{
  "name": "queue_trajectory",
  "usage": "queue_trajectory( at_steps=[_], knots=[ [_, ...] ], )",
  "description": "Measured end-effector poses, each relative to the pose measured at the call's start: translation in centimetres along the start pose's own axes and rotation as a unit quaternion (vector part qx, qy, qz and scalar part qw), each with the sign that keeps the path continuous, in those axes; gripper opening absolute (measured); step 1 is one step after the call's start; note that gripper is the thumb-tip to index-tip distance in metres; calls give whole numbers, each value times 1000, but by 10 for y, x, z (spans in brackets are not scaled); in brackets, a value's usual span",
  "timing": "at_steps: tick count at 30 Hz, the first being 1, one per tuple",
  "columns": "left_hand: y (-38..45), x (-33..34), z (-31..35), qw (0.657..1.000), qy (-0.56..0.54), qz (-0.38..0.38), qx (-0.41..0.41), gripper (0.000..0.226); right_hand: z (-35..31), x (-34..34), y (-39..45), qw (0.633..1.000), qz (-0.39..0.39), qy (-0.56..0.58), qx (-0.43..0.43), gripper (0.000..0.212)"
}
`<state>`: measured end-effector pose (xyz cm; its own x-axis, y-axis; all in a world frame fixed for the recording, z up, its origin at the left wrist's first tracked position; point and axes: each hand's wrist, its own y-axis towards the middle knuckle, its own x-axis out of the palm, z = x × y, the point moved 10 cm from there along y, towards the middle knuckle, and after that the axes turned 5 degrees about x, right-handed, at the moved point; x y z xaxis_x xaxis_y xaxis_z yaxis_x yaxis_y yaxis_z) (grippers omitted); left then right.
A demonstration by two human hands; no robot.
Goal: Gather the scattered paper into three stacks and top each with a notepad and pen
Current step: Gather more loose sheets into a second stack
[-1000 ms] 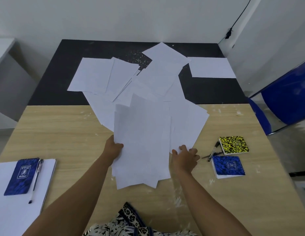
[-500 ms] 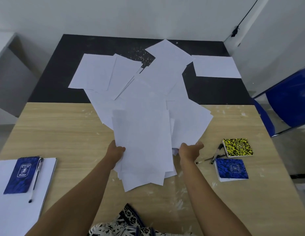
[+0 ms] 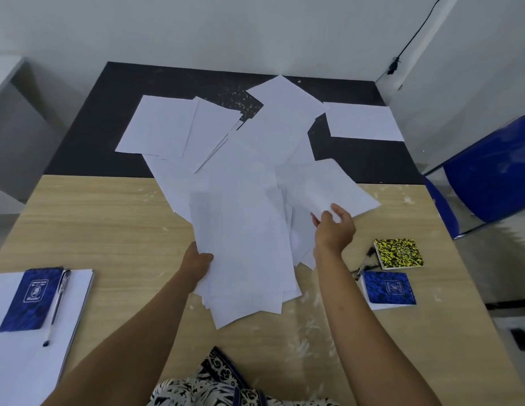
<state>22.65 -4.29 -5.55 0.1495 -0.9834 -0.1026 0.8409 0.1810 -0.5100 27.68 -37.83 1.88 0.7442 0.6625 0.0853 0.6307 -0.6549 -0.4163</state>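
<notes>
My left hand [image 3: 198, 263] grips the left edge of a loose bundle of white sheets [image 3: 243, 253] held over the wooden table [image 3: 108, 224]. To the right, my right hand [image 3: 334, 227] pinches the near edge of another sheet [image 3: 328, 186], which lifts and curls. More scattered paper [image 3: 173, 127] spreads across the dark table behind. At the near left lies a finished paper stack [image 3: 26, 361] with a blue notepad [image 3: 31, 298] and a pen [image 3: 57, 306] on top. A yellow notepad [image 3: 399, 253], a second blue notepad [image 3: 388, 288] and loose pens [image 3: 365, 263] lie at the right.
A single sheet [image 3: 363, 121] lies apart at the back right of the dark table [image 3: 79, 142]. A blue chair [image 3: 489, 171] stands beside the table's right edge. White walls close off the back, with a black cable [image 3: 413, 36] hanging in the corner.
My right hand has left the bundle's right edge, moved up and right, and taken hold of another sheet. The left hand keeps holding the bundle.
</notes>
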Motion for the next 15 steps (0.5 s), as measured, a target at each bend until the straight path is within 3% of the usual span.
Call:
queue_trajectory(
  at_steps=[6,11,15],
  knots=[
    [0,-1,-1,1000,3,-4,-2,51,65,8,-20,973,-130,-174,76,22],
    [10,-8,-13,999,4,26,-37,21,111,0,-36,887,-217,-401,74,22],
    [14,-10,-23,997,-42,28,-53,30,131,1,-50,826,-290,-479,70,25]
  ],
)
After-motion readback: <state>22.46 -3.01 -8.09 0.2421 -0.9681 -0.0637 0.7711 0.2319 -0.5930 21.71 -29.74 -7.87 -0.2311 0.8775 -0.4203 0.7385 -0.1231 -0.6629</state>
